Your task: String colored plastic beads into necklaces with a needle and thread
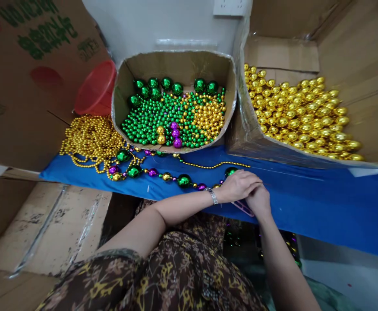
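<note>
My left hand (237, 185), a bracelet at its wrist, lies over my right hand (258, 199) at the front edge of the blue cloth (321, 203). Both hands are closed together. A pink object (243, 208) pokes out under my right hand; I cannot make out what it is. A string of green, purple and gold beads (163, 175) runs from the left across the cloth to my left hand. A thin gold bead strand (208, 166) lies behind it.
A cardboard box (172, 60) holds green, gold and purple beads. A larger box (256, 138) on the right holds gold balls. A heap of gold bead strands (92, 138) and a red basin (96, 90) are on the left. Cardboard surrounds the spot.
</note>
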The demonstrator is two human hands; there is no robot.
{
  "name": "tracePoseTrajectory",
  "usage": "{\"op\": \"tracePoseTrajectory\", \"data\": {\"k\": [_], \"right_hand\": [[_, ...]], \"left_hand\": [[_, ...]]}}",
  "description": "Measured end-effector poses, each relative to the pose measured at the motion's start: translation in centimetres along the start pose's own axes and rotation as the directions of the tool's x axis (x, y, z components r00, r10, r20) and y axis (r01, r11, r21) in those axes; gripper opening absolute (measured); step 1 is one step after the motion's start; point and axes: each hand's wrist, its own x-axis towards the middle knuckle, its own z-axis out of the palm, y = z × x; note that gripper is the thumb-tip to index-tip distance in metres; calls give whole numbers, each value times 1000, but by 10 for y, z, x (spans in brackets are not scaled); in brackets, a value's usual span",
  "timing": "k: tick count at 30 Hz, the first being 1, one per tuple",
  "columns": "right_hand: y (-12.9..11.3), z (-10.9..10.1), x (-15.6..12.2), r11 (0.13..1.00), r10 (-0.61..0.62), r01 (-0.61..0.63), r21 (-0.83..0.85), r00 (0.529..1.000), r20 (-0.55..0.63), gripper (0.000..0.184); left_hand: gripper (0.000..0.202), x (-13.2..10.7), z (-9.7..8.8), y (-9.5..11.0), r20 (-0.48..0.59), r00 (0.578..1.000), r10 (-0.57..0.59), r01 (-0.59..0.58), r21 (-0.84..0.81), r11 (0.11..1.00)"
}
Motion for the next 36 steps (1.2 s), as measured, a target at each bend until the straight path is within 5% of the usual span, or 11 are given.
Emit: {"op": "tracePoseTrajectory", "data": {"k": [4, 9, 16, 24, 29, 34, 36], "right_hand": [[4, -17, -10, 989, -8, 24, 145, 994, -111, 28], [1, -26, -22, 906, 136, -10, 424, 953, -269, 40], [-16, -31, -9, 947, 46, 98, 306, 901, -432, 26], [-3, -74, 10, 766, 424, -21, 642, 767, -481, 33], [9, -102, 17, 745, 509, 34, 667, 617, -600, 32], [48, -127, 20, 650, 699, 59, 758, 344, -627, 36], [62, -130, 16, 674, 686, 0, 739, 371, -625, 38]], "left_hand": [[29, 8, -2, -7, 73, 997, -34, 27, 85, 996], [30, 11, -3, -7, 100, 994, -54, 37, 161, 986], [24, 12, -7, -10, 200, 980, -25, -23, 235, 972], [22, 21, -18, -20, 203, 977, -64, 40, 123, 992], [23, 29, -34, -16, 247, 969, -34, 0, 134, 991], [19, 29, -64, -19, 220, 974, -55, 59, -13, 998], [18, 27, -76, -21, 221, 961, -168, 207, -169, 964]]}}
